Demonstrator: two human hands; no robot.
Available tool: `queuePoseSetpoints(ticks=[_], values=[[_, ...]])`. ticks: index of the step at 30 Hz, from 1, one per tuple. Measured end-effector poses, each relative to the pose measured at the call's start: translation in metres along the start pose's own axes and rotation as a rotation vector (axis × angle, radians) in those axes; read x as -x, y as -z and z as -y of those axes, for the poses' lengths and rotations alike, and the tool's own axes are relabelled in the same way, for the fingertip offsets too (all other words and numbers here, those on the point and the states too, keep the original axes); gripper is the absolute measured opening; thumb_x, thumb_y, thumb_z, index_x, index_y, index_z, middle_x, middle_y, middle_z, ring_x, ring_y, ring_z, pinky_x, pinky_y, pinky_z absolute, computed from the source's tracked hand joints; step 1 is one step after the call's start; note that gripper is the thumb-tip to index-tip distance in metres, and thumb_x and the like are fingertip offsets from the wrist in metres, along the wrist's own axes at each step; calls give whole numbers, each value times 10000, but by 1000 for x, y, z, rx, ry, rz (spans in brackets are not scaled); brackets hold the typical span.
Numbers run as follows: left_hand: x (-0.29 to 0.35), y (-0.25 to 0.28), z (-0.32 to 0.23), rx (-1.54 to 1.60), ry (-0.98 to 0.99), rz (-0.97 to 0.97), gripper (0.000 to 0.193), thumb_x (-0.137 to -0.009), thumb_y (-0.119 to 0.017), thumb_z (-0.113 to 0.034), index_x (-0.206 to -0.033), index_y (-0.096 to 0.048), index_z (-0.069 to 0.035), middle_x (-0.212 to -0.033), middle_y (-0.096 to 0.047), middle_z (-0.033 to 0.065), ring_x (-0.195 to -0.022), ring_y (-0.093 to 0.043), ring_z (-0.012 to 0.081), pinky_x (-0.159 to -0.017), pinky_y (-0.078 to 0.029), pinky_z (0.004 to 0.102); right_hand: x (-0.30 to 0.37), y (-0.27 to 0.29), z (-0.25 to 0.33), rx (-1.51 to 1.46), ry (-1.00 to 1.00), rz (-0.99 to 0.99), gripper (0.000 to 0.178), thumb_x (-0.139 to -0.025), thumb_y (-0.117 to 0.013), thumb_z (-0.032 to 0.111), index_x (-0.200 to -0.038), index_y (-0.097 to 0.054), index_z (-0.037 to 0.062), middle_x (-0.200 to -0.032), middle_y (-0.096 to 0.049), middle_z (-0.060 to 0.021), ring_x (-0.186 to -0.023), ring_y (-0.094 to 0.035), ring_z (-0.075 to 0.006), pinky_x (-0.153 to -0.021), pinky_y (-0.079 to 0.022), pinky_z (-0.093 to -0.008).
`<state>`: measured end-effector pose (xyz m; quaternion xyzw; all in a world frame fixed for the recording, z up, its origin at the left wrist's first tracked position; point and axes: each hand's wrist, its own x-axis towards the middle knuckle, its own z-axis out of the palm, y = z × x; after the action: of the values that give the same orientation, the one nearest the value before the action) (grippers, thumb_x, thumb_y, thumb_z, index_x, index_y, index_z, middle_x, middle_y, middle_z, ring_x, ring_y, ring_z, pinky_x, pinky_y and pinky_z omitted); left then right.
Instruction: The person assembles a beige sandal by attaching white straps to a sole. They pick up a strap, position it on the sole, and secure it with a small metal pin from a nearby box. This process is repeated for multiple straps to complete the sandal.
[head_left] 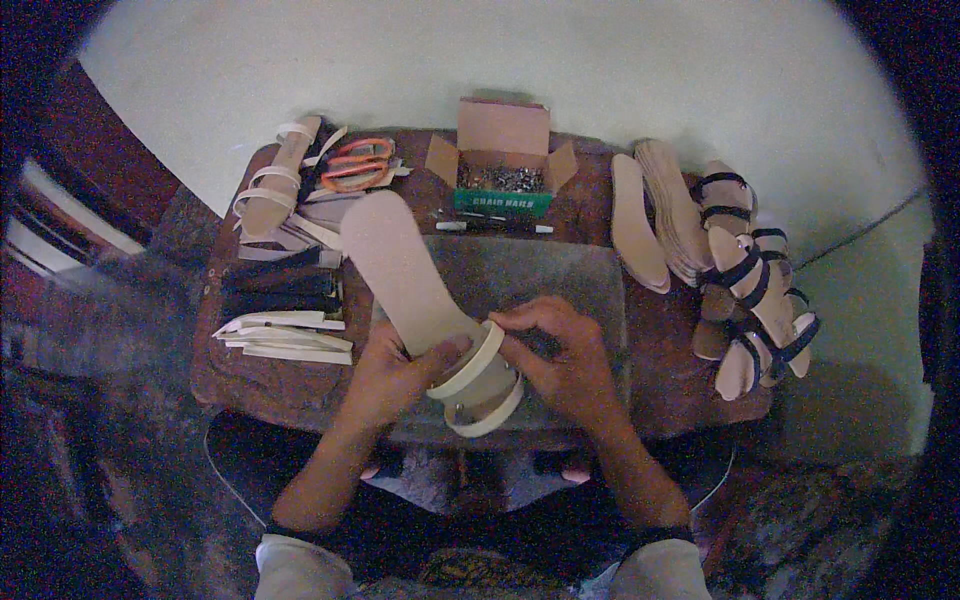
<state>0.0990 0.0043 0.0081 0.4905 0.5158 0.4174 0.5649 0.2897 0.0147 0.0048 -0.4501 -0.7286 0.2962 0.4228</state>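
A beige sandal sole (395, 265) lies slantwise between my hands over the middle of the table, its wide end toward the far left. Two cream straps (470, 365) arch across its near end, with small metal nail heads beside them. My left hand (405, 365) grips the sole's left edge, thumb on top next to the strap. My right hand (555, 345) pinches the upper strap's right end between thumb and fingers; the fingers under the sole are partly hidden.
A green box of nails (500, 195) stands open at the back, a marker pen (494, 228) before it. Orange-handled scissors (358, 165), a strapped sandal (275, 185) and cream strips (285, 335) lie left. Stacked soles (670, 210) and black-strapped sandals (750, 270) lie right.
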Motion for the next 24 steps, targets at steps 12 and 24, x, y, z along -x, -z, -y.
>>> queuePoseSetpoints(ticks=[12,24], values=[[-3,2,11,65,-12,54,234,-833,-648,-125,-1033,-615,-7,-966,-661,84,-869,-632,166,-769,-499,297,0,-3,3,-47,-107,-12,218,-767,-681,39,-982,-645,34,-924,-663,-86,-887,-625,-168,-798,-481,-291],[-2,-2,3,32,-2,79,198,-840,-641,-124,-1005,-628,-15,-934,-667,73,-854,-634,157,-758,-502,290,3,-7,-4,-170,-236,51,172,-799,-672,77,-951,-603,33,-889,-645,-72,-852,-612,-147,-780,-488,-291]])
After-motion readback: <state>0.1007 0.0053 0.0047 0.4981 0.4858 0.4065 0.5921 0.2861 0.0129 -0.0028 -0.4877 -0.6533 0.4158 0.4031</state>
